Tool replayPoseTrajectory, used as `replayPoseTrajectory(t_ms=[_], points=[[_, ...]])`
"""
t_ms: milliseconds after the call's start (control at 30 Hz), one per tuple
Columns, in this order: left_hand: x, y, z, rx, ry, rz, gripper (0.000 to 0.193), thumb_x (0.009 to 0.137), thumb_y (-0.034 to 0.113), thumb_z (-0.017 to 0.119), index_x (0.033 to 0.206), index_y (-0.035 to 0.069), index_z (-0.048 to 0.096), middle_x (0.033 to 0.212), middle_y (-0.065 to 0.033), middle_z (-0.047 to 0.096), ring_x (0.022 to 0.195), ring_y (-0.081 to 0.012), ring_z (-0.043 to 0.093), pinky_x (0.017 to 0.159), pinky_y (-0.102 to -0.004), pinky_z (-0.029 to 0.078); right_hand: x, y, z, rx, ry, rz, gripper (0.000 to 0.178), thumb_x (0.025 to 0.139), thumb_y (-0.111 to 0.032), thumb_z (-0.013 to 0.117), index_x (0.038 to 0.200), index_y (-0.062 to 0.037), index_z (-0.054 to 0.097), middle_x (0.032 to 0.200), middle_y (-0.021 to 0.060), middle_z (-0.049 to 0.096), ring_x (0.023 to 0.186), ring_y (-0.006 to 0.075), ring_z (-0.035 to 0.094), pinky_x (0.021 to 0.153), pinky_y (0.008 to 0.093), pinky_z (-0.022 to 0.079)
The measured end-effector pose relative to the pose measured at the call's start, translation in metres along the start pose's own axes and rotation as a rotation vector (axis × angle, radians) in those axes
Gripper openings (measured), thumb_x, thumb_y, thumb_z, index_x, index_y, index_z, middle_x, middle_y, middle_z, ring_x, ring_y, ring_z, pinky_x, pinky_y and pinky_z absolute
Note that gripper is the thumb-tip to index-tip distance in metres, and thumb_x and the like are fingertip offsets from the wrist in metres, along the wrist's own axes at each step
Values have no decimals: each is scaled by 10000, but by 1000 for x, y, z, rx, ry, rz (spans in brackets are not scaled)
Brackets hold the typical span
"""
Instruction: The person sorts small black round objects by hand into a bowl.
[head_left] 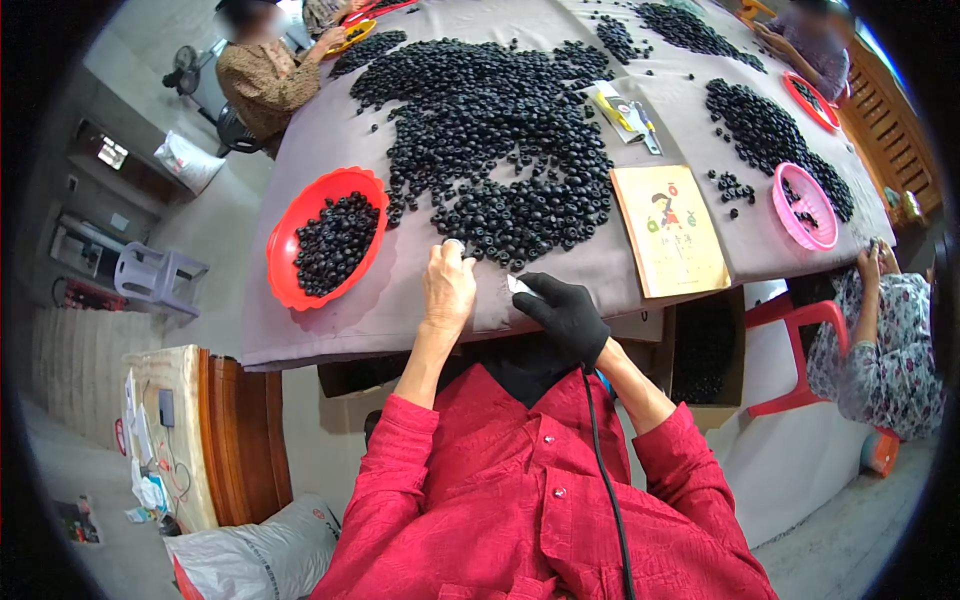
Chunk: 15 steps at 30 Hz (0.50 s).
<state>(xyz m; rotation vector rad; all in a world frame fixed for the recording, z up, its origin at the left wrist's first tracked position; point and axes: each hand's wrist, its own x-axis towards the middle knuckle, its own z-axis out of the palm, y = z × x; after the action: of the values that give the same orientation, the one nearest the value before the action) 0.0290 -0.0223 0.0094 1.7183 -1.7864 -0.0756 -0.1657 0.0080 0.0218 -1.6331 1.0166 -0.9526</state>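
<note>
My bare left hand (450,287) is at the near edge of a big heap of small black round pieces (490,130). Its fingers are bent together, with a small whitish spot at the tips; what they pinch is too small to tell. A black glove covers my right hand (566,316), just right of the left one and over the table's near edge. Thumb and fingers are closed, and a small white, pointed thing (520,287) sticks out from them. Left of my hands stands a red scalloped bowl (274,258) with more black pieces inside.
The cloth-covered table (315,150) also bears a picture book (665,272), a yellow-and-white packet (620,112), a pink basket (812,170) and further black heaps. A cable (597,430) hangs from my right wrist. Other people sit around the table. A cardboard box (738,360) stands below.
</note>
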Motion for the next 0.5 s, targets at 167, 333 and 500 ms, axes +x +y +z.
replayPoseTrajectory(t_ms=[167,333,500], points=[[-5,2,-2,3,14,22,178,759,41,571,915,-23,512,856,-210,506,785,-388,523,686,-451,429,1,3,2,8,5,7,379,817,-267,605,1080,3,573,965,197,622,869,284,626,745,335,478],[-13,6,-6,32,-21,75,101,793,30,513,880,-14,487,907,-221,458,752,-409,536,650,-464,453,-1,3,1,-12,0,-18,379,817,-271,607,1078,1,575,958,200,622,866,287,625,741,342,479],[-15,0,-5,-37,57,155,112,818,25,472,911,-18,519,864,-199,475,684,-359,540,604,-423,447,-2,1,2,6,6,-2,377,818,-273,606,1075,0,576,943,199,625,858,290,628,738,341,480]])
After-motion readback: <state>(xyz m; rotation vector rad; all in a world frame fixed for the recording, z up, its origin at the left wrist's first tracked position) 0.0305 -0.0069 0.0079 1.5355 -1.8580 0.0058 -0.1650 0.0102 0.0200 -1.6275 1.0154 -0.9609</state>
